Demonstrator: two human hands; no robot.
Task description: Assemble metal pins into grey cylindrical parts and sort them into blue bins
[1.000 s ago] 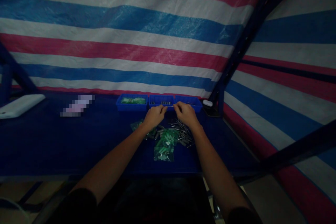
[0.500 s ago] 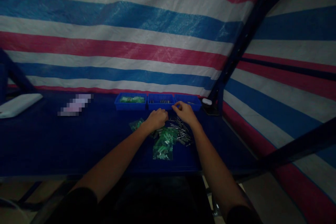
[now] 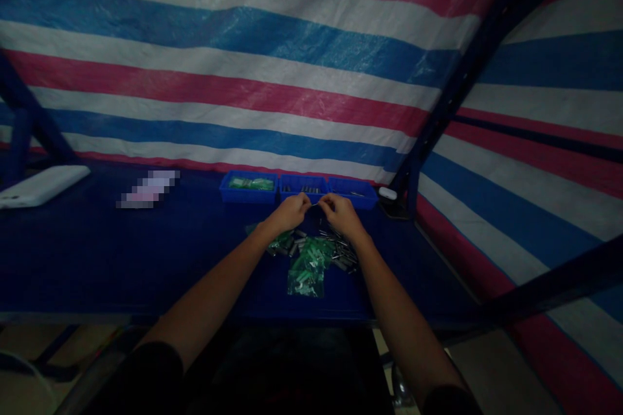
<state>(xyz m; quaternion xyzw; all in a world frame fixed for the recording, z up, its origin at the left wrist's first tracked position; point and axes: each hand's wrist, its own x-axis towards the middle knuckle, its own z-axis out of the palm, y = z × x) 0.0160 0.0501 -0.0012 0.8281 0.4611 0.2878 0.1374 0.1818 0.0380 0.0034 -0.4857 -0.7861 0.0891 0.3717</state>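
My left hand (image 3: 293, 211) and my right hand (image 3: 341, 213) meet just in front of the blue bins, fingertips pinched. A short, thin metal pin (image 3: 315, 205) shows between them, one end in each pinch. Below my right hand lies a heap of loose metal pins (image 3: 342, 249). Under my left hand are short metal cylinders (image 3: 294, 244) beside a green-tinted clear bag. More green-tinted plastic bags (image 3: 307, 266) with small parts lie between my forearms. Fine details are dim.
Three blue bins stand in a row at the back: the left bin (image 3: 248, 196) holds green bags, the middle bin (image 3: 304, 180) metal cylinders, the right bin (image 3: 355, 201) a few pins. A white case (image 3: 387, 193), a dark phone-like slab (image 3: 395, 209) and a white device (image 3: 46, 185) lie farther out.
My hands have come together at the fingertips, the left moving up and away from the heap. The thin pin now shows between them. The view has shifted slightly.
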